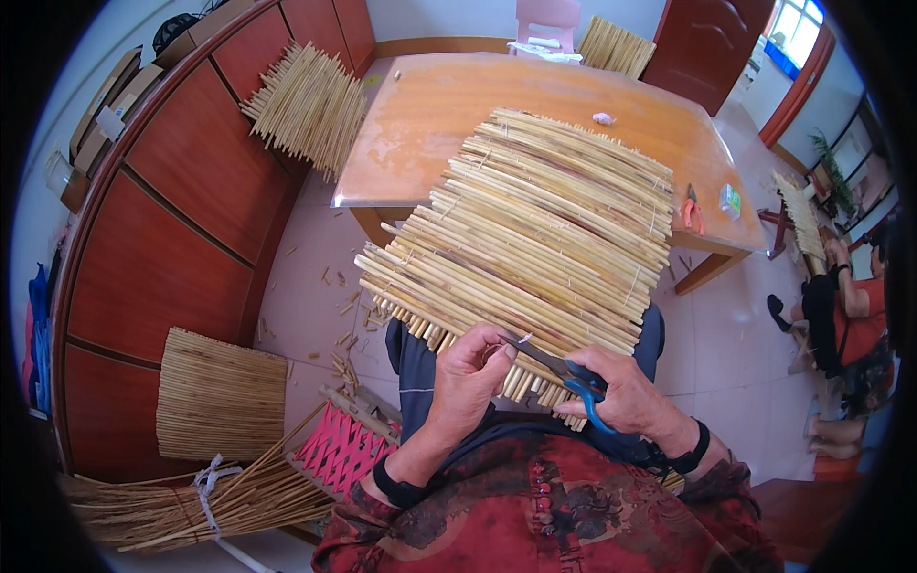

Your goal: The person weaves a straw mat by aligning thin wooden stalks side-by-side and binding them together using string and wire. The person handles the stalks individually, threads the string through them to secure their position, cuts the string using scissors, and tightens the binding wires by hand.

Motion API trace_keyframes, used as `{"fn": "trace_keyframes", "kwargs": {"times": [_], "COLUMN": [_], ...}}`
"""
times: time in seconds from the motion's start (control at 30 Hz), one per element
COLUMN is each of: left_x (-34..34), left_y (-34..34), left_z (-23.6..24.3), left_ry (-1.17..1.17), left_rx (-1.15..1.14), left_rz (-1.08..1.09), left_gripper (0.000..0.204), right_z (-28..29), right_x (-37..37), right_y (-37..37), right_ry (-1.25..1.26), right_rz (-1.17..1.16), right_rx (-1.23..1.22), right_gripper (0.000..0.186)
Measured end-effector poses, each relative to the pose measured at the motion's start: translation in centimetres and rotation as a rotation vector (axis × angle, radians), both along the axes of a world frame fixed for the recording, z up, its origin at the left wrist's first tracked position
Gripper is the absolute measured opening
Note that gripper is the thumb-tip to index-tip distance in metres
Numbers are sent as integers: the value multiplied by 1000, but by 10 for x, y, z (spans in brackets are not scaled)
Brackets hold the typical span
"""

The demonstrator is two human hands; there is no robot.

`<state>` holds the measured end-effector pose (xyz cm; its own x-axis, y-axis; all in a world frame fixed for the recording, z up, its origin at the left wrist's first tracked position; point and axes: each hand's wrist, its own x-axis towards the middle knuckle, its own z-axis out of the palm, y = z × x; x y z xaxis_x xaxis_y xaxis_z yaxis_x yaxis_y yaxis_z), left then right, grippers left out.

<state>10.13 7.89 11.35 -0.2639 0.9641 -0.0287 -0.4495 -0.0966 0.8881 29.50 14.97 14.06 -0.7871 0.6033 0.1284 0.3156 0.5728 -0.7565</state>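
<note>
A mat of pale reed sticks (535,220), bound with thin thread, slopes from my lap onto the wooden table. At its near edge my left hand (468,377) pinches a short pale thread (524,338). My right hand (621,396) holds scissors with blue handles (592,401), their dark blades reaching leftward to the thread at my left fingertips. Whether the blades touch the thread I cannot tell.
On the table (392,134) are pliers (692,210), a small box (730,200) and a pink lump (603,118). More mats (220,392) lean left, near bundled reeds (162,516) and a stool (349,444). Another person (855,315) sits at right.
</note>
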Motion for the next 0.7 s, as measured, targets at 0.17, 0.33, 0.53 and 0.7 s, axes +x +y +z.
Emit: {"fn": "trace_keyframes", "kwargs": {"times": [0.17,0.33,0.53,0.7], "left_x": [-2,-3,-7,-10], "left_y": [1,2,9,10], "left_z": [0,-3,6,-4], "left_ry": [69,6,-25,-100], "left_rx": [7,-7,211,269], "left_rz": [-19,-36,-110,-151], "left_gripper": [2,4,5,5], "right_z": [-11,-6,-11,-5], "right_x": [4,2,-1,0], "right_y": [-5,-11,-14,-11], "right_ry": [-2,62,158,123], "right_rz": [-13,-49,19,12], "right_rx": [-193,-961,-493,-888], "right_gripper": [42,39,40,38]}}
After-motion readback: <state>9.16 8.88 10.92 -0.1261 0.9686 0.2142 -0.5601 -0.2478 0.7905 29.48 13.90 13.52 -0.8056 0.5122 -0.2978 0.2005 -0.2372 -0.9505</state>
